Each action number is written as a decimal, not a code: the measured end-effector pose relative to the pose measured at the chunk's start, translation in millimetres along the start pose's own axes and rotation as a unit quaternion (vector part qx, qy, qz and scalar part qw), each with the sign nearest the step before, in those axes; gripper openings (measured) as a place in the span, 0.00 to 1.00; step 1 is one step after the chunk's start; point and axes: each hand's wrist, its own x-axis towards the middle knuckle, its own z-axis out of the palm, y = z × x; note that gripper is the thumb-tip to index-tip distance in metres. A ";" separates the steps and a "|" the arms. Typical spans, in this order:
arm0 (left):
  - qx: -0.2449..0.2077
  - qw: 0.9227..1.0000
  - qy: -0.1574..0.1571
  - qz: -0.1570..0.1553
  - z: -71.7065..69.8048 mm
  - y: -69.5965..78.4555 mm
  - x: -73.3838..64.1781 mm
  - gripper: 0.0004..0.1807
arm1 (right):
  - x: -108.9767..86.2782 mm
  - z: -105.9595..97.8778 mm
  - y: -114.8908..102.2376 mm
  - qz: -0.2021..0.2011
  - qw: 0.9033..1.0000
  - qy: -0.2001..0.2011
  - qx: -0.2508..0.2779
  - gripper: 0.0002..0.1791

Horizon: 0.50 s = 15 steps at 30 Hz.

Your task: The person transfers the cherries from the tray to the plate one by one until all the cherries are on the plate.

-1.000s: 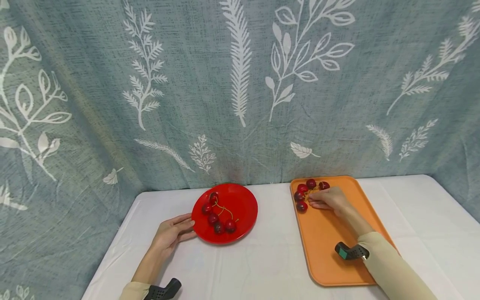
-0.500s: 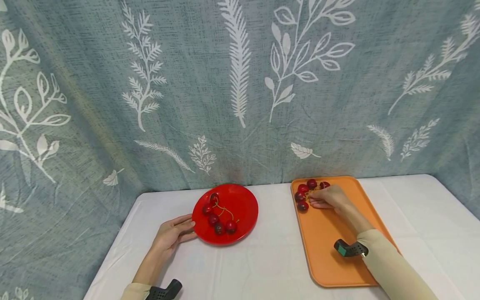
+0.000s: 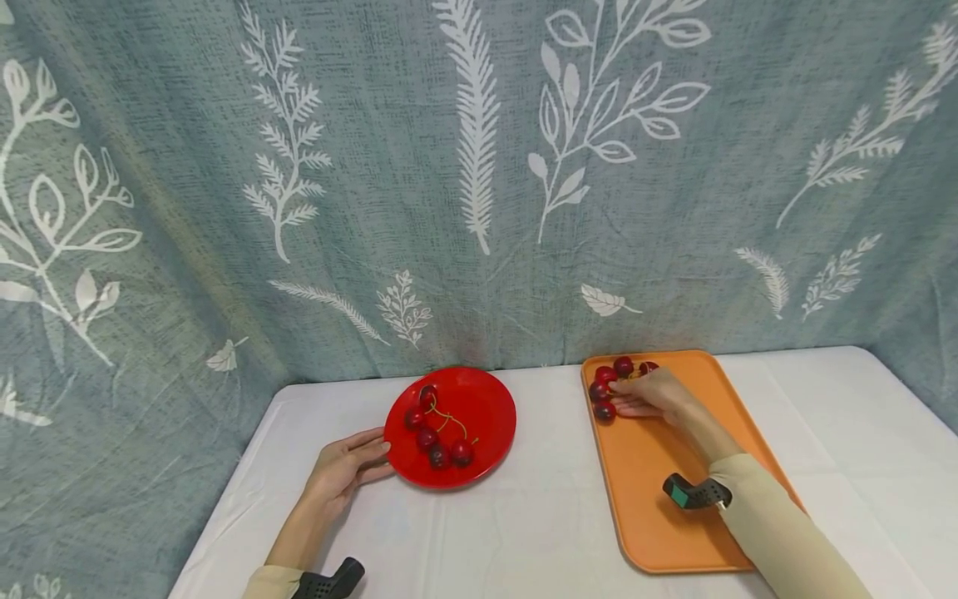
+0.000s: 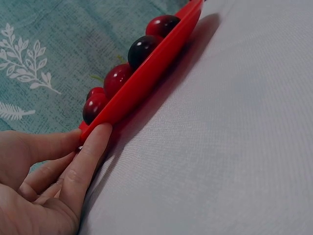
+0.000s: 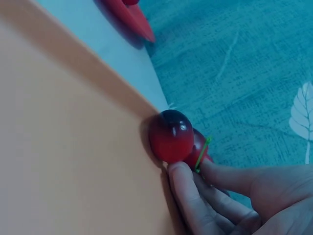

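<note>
The red plate (image 3: 490, 424), bearing several dark red cherries (image 3: 427, 438) with stems, is at centre-left in the head view. My left hand (image 3: 340, 470) pinches its left rim, thumb on one side and fingers on the other; the left wrist view shows the plate tilted above the cloth. My right hand (image 3: 654, 395) is at the far left corner of the orange tray (image 3: 674, 499), among several more cherries (image 3: 604, 411). In the right wrist view its thumb and fingertips pinch around a green stem (image 5: 203, 154), against a two-tone cherry (image 5: 171, 137). Palm and fingers hide part of the cluster.
A white cloth (image 3: 554, 499) covers the table, with a stretch of it between plate and tray. A blue-green curtain (image 3: 479, 291) with white leaf prints hangs right behind the table's back edge. The tray has a low raised rim.
My right hand has shifted slightly left and its thumb has come out over the cherries. The left hand and plate have stayed nearly still.
</note>
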 end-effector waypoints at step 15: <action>-0.003 1.000 -0.002 0.002 -1.4 -0.6 1.6 0.27 | -1.3 -1.8 -0.9 0.004 1.000 0.009 -0.018 0.12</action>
